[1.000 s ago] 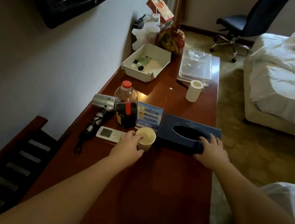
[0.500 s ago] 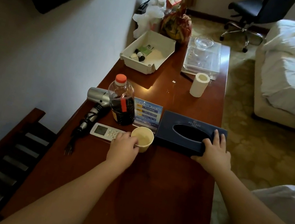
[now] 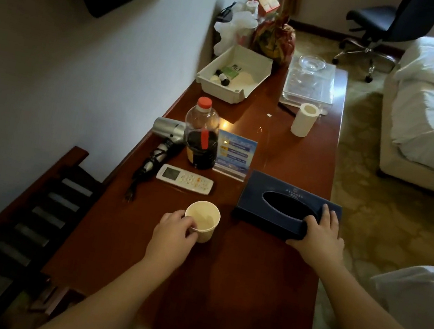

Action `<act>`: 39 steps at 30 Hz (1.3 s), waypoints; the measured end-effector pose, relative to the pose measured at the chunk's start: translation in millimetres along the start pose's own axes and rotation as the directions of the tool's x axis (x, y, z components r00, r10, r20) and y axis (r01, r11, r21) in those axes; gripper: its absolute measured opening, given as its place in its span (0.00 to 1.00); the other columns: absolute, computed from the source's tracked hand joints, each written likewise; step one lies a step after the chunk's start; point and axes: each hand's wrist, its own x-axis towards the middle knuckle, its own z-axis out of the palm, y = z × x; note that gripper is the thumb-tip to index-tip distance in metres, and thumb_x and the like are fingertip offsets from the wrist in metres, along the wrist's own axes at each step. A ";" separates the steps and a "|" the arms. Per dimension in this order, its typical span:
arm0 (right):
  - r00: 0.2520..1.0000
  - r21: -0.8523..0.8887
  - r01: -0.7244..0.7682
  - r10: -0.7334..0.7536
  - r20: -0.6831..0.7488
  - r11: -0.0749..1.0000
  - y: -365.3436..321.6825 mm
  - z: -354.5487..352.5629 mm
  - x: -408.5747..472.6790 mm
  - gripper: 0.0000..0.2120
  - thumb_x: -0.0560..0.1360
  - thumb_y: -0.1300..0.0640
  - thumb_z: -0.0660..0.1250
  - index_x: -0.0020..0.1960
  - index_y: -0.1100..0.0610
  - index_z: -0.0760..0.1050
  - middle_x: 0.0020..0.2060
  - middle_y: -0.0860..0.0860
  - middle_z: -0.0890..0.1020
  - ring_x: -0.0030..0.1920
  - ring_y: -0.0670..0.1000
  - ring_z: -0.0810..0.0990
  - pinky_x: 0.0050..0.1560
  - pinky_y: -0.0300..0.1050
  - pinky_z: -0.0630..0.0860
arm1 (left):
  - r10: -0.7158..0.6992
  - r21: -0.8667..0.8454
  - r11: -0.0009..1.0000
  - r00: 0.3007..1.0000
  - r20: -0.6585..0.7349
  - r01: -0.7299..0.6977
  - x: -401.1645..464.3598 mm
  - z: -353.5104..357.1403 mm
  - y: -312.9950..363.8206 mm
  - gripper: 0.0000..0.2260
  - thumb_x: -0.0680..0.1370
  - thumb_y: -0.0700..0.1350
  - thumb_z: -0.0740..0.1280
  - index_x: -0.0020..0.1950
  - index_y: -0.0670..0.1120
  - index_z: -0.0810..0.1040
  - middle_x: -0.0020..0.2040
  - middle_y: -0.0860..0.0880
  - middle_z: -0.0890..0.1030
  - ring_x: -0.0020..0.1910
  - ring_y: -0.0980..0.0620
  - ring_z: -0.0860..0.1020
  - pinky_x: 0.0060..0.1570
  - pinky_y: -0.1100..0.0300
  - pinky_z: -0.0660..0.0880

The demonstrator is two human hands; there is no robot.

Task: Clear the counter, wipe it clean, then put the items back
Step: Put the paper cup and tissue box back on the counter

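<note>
Holding one cup (image 3: 202,220) (left hand (image 3: 173,233)), one tissue box (image 3: 287,204) (right hand (image 3: 319,236)).

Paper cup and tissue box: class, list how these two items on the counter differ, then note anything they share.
The paper cup is pale, round and upright with an open top; the tissue box is dark blue, flat and rectangular with an oval slot. The left hand grips the cup; the right hand grips the box's near corner. Both are on the wooden counter.
</note>
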 end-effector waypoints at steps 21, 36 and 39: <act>0.903 -0.019 0.423 -0.420 0.086 0.906 -143.2 24.7 -269.9 0.29 0.68 0.40 0.73 0.64 0.48 0.68 0.78 0.53 0.44 0.77 0.57 0.43 0.69 0.66 0.60 | -0.405 -0.287 0.901 0.866 -0.292 0.325 -323.8 -100.6 -161.5 0.09 0.79 0.48 0.67 0.57 0.49 0.79 0.65 0.52 0.73 0.64 0.54 0.67 0.58 0.58 0.71; 0.435 -0.029 0.900 -0.899 0.036 0.435 -333.2 -0.4 -496.9 0.27 0.67 0.41 0.73 0.61 0.48 0.69 0.77 0.53 0.48 0.76 0.56 0.47 0.69 0.64 0.63 | -0.634 -0.479 0.773 0.455 -0.626 0.417 -629.0 -197.3 -226.9 0.03 0.78 0.47 0.68 0.51 0.53 0.78 0.62 0.58 0.72 0.64 0.56 0.67 0.58 0.60 0.67; 0.318 -0.033 0.948 -0.948 0.016 0.317 -362.8 -13.6 -532.9 0.27 0.66 0.43 0.74 0.61 0.49 0.70 0.77 0.54 0.49 0.76 0.57 0.48 0.70 0.64 0.63 | -0.657 -0.502 0.746 0.354 -0.666 0.438 -674.5 -214.9 -224.7 0.04 0.77 0.46 0.69 0.51 0.54 0.78 0.64 0.55 0.74 0.65 0.56 0.67 0.60 0.59 0.66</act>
